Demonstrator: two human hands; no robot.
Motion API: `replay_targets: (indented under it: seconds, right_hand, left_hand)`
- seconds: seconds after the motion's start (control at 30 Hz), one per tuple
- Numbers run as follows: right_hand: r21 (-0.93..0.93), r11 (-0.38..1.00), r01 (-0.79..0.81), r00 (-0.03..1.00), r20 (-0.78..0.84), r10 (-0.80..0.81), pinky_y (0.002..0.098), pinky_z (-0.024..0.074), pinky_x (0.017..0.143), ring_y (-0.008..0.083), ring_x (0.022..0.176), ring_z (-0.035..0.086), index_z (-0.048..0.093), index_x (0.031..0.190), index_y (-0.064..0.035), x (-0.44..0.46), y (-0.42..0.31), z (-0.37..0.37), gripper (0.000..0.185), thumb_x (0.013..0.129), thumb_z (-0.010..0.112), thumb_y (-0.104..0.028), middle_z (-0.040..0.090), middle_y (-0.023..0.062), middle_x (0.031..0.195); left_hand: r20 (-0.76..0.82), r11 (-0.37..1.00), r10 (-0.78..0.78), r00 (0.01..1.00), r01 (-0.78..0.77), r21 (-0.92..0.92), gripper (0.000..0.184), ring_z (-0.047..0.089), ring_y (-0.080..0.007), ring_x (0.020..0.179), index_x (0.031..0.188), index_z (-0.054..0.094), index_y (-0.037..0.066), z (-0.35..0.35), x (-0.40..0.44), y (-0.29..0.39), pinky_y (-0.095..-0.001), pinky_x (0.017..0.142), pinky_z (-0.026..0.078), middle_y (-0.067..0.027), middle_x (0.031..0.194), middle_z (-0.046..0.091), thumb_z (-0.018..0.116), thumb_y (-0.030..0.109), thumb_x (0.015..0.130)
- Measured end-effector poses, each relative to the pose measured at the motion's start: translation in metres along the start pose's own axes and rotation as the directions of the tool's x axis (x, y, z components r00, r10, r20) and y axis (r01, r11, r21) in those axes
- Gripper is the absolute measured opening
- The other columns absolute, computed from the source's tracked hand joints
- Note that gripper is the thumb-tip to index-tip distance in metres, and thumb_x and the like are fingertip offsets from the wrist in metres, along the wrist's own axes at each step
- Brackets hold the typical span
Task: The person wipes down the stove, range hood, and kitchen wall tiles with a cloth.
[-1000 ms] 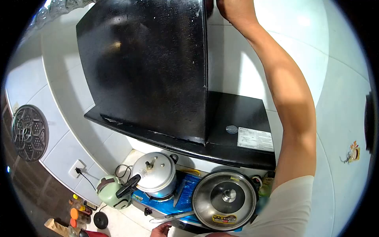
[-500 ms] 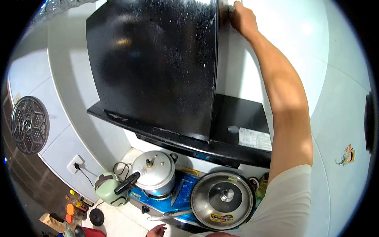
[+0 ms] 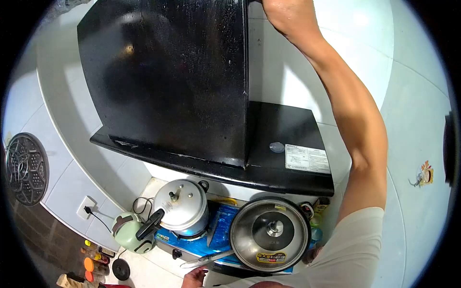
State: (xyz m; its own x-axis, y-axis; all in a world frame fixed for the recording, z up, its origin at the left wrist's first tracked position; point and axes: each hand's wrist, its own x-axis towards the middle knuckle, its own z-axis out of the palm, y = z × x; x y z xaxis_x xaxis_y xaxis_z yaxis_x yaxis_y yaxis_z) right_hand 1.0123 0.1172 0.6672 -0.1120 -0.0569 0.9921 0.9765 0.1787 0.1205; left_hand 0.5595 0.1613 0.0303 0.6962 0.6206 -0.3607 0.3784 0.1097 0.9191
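My right hand (image 3: 292, 15) is raised to the upper right edge of a black range hood (image 3: 173, 91), whose front has wet-looking streaks and spots. The top of the view cuts off its fingers, so what they hold, if anything, is hidden. Low in the view, my left hand (image 3: 194, 277) hangs with loosely bent fingers and nothing visible in them. It is just below the long handle (image 3: 206, 259) of a wok with a glass lid (image 3: 270, 234).
A pressure cooker (image 3: 180, 205) stands on the blue-covered stove (image 3: 223, 225), left of the wok. A green electric cooker (image 3: 132, 234) is beside it, plugged into a wall socket (image 3: 87, 208). Several bottles and jars (image 3: 95, 265) stand lower left. A steamer rack (image 3: 26, 169) hangs on the left wall.
The view has shifted, with the hood now farther left. My right hand appears larger and higher, its fingers now out of frame. My left hand remains low, near the wok handle.
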Motion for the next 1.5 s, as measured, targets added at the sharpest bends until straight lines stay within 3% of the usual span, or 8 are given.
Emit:
replay_targets:
  seconds: [0.13, 0.27, 0.33, 0.43, 1.0, 1.1, 1.43, 1.5]
  right_hand:
    - [-0.301, 0.934, 0.194, 0.979, -0.008, -0.205, 0.0407, 0.0459, 0.057, 0.0253, 0.059, 0.057, 0.052, 0.090, 0.0006, 0.013, 0.085, 0.018, 0.012, 0.096, 0.056, -0.009, 0.059, 0.0154, 0.068]
    - [0.525, 0.650, -0.549, 0.835, 0.328, 0.441, 0.0475, 0.0467, 0.057, 0.0431, 0.059, 0.056, 0.051, 0.094, 0.0024, 0.014, 0.140, 0.032, 0.012, 0.093, 0.056, -0.008, 0.057, 0.0267, 0.067]
    - [-0.291, 0.952, 0.099, 0.990, 0.127, -0.064, 0.0509, 0.0482, 0.059, 0.0473, 0.064, 0.059, 0.054, 0.099, 0.0042, 0.006, 0.124, 0.023, 0.015, 0.091, 0.056, -0.008, 0.061, 0.0293, 0.070]
    - [-0.495, 0.835, 0.241, 0.959, 0.253, -0.127, 0.0544, 0.0490, 0.062, 0.0516, 0.070, 0.061, 0.056, 0.103, 0.0051, -0.003, 0.130, 0.016, 0.017, 0.089, 0.055, -0.005, 0.062, 0.0328, 0.075]
    - [-0.366, 0.889, -0.276, 0.528, 0.715, 0.458, 0.0529, 0.0536, 0.081, 0.0522, 0.087, 0.065, 0.060, 0.094, 0.0120, -0.145, 0.098, -0.016, 0.024, 0.084, 0.059, -0.010, 0.065, 0.0343, 0.084]
    - [-0.332, 0.943, 0.035, 0.685, 0.695, 0.220, 0.0471, 0.0545, 0.071, 0.0473, 0.076, 0.067, 0.056, 0.105, 0.0115, -0.150, 0.106, -0.015, 0.026, 0.087, 0.059, -0.007, 0.067, 0.0293, 0.083]
    - [-0.311, 0.950, -0.004, 0.808, 0.558, 0.186, 0.0486, 0.0556, 0.074, 0.0466, 0.079, 0.068, 0.059, 0.103, 0.0111, -0.134, 0.081, -0.017, 0.030, 0.091, 0.057, -0.016, 0.067, 0.0307, 0.086]
    - [-0.237, 0.855, -0.462, 0.677, 0.528, 0.512, 0.0468, 0.0554, 0.077, 0.0449, 0.084, 0.068, 0.059, 0.109, 0.0084, -0.139, 0.088, -0.012, 0.030, 0.092, 0.058, -0.016, 0.068, 0.0305, 0.091]
  left_hand:
    - [-0.117, 0.994, -0.060, 0.991, 0.070, 0.085, 0.030, 0.064, -0.0114, 0.087, 0.126, 0.068, 0.003, 0.008, 0.002, 0.014, -0.0284, 0.080, 0.052, -0.0083, 0.108, 0.074, 0.064, 0.012, 0.098]
    - [-0.147, 0.998, -0.037, 0.988, 0.043, 0.045, 0.028, 0.064, -0.0114, 0.088, 0.126, 0.068, 0.003, 0.013, 0.002, 0.010, -0.0285, 0.080, 0.053, -0.0073, 0.107, 0.074, 0.062, 0.012, 0.099]
    - [-0.141, 0.996, -0.081, 0.987, 0.087, 0.036, 0.028, 0.064, -0.0113, 0.089, 0.126, 0.068, 0.004, 0.020, -0.005, 0.022, -0.0285, 0.080, 0.053, -0.0074, 0.107, 0.074, 0.061, 0.009, 0.100]
    - [-0.119, 0.992, -0.119, 0.986, 0.123, 0.025, 0.029, 0.064, -0.0114, 0.092, 0.127, 0.068, 0.005, 0.026, -0.007, 0.035, -0.0286, 0.081, 0.052, -0.0066, 0.108, 0.073, 0.057, 0.002, 0.100]
    - [-0.020, 0.988, 0.045, 0.999, -0.042, 0.151, 0.031, 0.059, -0.0074, 0.084, 0.129, 0.067, 0.006, 0.032, -0.012, 0.021, -0.0231, 0.077, 0.049, -0.0035, 0.104, 0.072, 0.056, 0.003, 0.101]
    - [-0.044, 0.997, 0.014, 0.999, -0.011, 0.082, 0.030, 0.060, -0.0083, 0.085, 0.129, 0.066, 0.005, 0.034, -0.012, 0.021, -0.0235, 0.077, 0.050, -0.0048, 0.106, 0.072, 0.055, 0.004, 0.101]
    - [-0.062, 0.999, -0.040, 0.997, 0.041, 0.009, 0.033, 0.065, -0.0120, 0.091, 0.134, 0.061, 0.004, 0.023, -0.013, 0.018, -0.0256, 0.078, 0.053, -0.0098, 0.111, 0.072, 0.053, 0.006, 0.103]
    - [-0.054, 1.000, -0.012, 0.998, 0.012, 0.010, 0.033, 0.065, -0.0121, 0.091, 0.135, 0.061, 0.003, 0.021, -0.012, 0.012, -0.0260, 0.078, 0.053, -0.0098, 0.110, 0.072, 0.053, 0.006, 0.103]
